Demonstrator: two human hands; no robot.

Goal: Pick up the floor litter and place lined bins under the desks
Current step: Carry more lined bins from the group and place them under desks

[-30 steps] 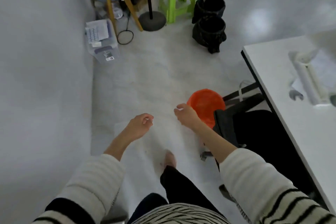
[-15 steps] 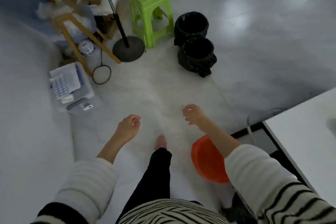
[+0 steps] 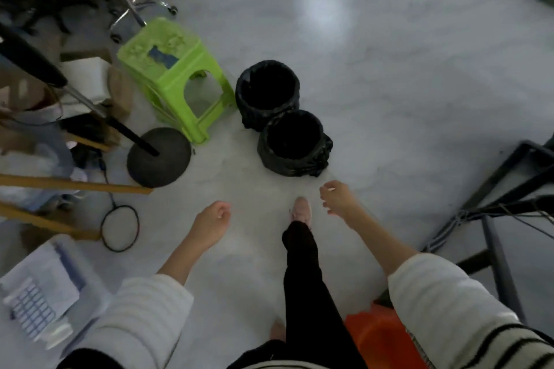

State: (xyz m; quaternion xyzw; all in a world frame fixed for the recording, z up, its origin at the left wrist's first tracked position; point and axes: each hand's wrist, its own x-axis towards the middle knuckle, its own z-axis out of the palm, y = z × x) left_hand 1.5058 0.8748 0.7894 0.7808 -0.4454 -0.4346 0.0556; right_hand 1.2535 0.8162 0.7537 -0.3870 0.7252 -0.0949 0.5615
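Note:
Two small bins lined with black bags stand side by side on the grey floor, the near bin (image 3: 295, 142) just ahead of my foot and the far bin (image 3: 267, 93) behind it. My right hand (image 3: 337, 198) hovers a short way in front of the near bin, fingers loosely apart and holding nothing. My left hand (image 3: 211, 220) hangs lower left with fingers curled and nothing in it. An orange bin (image 3: 380, 338) sits at my right leg, partly hidden by my sleeve.
A green plastic stool (image 3: 175, 81) stands left of the bins. A round black stand base (image 3: 159, 156), wooden legs, a black cable loop (image 3: 120, 229) and a clear box with papers (image 3: 45, 290) crowd the left. A black desk frame (image 3: 506, 204) is at the right.
I have walked forward toward the two black bins; they are now much nearer. The orange bin and the desk have slid back to my right. Both hands stay without a load.

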